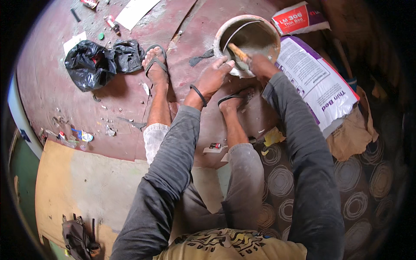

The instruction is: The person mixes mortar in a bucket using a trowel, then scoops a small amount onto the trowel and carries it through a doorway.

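A round bucket (pixel 217 43) with a mortar-smeared rim and a thin wire handle stands before me, with wet grey mix (pixel 255 37) inside. At its near left rim, my left hand (pixel 215 77) is closed with fingers on the edge. My right hand (pixel 262 68), at the near right side, is closed round a tool with a wooden handle (pixel 238 52). The handle slants up to the left over the bucket's opening. The tool's working end is hidden by the hand and the rim.
Right of the bucket lies a large white and purple bag (pixel 310 78), with a red and white bag piece (pixel 299 19) beyond and torn brown paper (pixel 353 134) nearer. Black plastic bags (pixel 89 65) and scattered litter lie left. My sandalled feet (pixel 156 65) flank the work area.
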`<state>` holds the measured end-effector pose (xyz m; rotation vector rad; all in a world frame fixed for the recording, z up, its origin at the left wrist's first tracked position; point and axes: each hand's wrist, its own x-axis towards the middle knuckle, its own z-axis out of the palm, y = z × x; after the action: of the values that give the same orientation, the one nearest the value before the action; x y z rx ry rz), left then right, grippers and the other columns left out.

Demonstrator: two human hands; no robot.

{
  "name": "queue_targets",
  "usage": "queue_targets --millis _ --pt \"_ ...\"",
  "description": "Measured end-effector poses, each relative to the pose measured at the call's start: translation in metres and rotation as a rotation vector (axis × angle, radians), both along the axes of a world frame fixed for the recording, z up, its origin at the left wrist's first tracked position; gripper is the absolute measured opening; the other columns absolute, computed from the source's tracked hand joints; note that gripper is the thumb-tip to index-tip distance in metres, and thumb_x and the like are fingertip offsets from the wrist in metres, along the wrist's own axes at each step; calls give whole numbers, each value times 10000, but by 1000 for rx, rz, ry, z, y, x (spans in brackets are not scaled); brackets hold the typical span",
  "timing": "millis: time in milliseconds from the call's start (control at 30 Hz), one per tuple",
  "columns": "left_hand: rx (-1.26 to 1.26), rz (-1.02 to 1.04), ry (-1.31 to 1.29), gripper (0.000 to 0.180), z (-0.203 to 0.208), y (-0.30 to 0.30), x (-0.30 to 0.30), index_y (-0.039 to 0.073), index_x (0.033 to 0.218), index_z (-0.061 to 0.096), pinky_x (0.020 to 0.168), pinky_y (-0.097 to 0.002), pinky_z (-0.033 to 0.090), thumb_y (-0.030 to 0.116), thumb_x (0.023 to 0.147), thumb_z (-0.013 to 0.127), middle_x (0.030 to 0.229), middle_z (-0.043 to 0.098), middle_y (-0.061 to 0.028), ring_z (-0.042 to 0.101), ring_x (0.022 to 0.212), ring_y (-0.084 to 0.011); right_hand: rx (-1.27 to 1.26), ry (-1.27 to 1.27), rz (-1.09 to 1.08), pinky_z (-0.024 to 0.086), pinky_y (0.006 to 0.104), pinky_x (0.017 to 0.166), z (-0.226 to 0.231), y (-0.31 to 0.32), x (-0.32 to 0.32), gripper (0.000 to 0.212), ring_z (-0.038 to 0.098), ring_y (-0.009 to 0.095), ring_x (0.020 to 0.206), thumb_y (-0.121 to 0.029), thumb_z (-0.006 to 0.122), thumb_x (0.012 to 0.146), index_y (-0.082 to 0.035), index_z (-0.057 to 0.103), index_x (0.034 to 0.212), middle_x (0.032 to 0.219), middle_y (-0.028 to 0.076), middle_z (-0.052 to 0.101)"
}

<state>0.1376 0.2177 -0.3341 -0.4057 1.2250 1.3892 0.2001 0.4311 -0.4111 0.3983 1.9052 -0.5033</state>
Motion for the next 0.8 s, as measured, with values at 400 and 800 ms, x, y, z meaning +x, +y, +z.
queue_targets --millis 400,800 --pt "51 -32 40 538 -20 -11 6 4 1341 404 925 -341 395 349 933 470 1303 483 -77 453 1213 -200 199 113 -293 455 442 801 19 8 9 337 604 374 950 -245 427 933 2 588 1096 1013 251 618" --pt "48 -44 18 608 -17 -12 3 -26 1349 370 929 -342 399 373 912 514 1340 434 -109 437 1233 -228 69 28 -247 471 439 783 23 -20 9 315 616 368 928 -212 464 899 9 596 1080 975 250 622"
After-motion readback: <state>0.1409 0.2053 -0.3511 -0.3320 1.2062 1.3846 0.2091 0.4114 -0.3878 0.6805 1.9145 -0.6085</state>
